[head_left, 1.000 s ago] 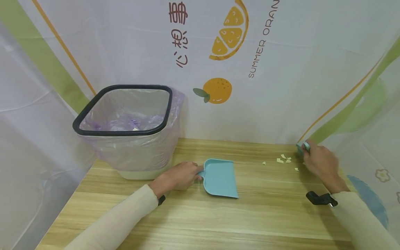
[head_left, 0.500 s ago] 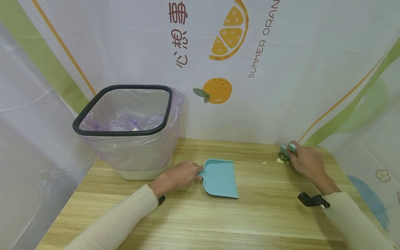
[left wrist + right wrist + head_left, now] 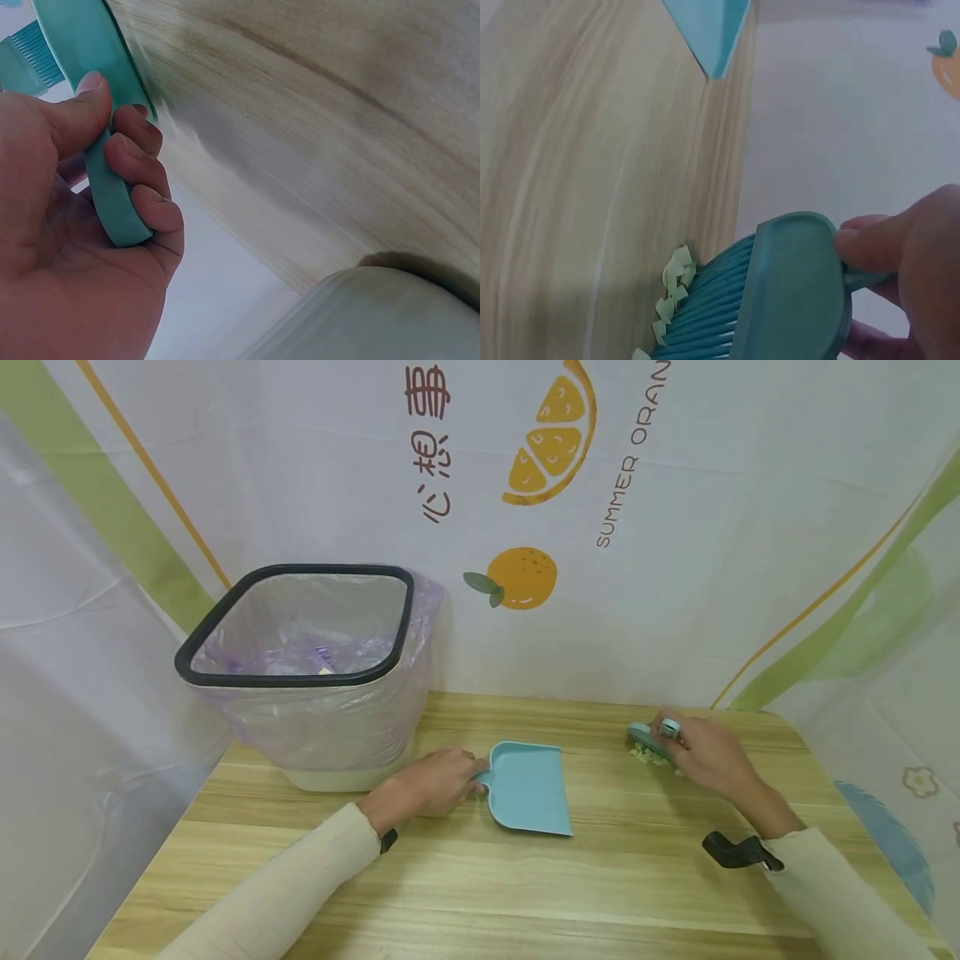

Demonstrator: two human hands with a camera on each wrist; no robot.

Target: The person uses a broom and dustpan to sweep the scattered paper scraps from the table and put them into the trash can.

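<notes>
A light blue dustpan (image 3: 528,787) lies on the table, its wide edge facing right. My left hand (image 3: 438,779) grips its short handle; in the left wrist view the fingers wrap around the handle (image 3: 116,196) with the thumb on top. My right hand (image 3: 708,756) holds a small teal brush (image 3: 791,289) by its handle, to the right of the dustpan. The brush bristles (image 3: 712,304) touch the table. Small pale yellow paper scraps (image 3: 676,274) are gathered along the bristle tips, on the side facing the dustpan.
At the back left stands a bin with a black rim (image 3: 296,680) and a thin purplish plastic liner holding some bits. A white printed curtain (image 3: 630,610) hangs behind the wooden table (image 3: 480,893).
My right hand has moved left with the brush, and the scraps, earlier spread out at the right, are now bunched ahead of the bristles. My left hand and the dustpan stay in place.
</notes>
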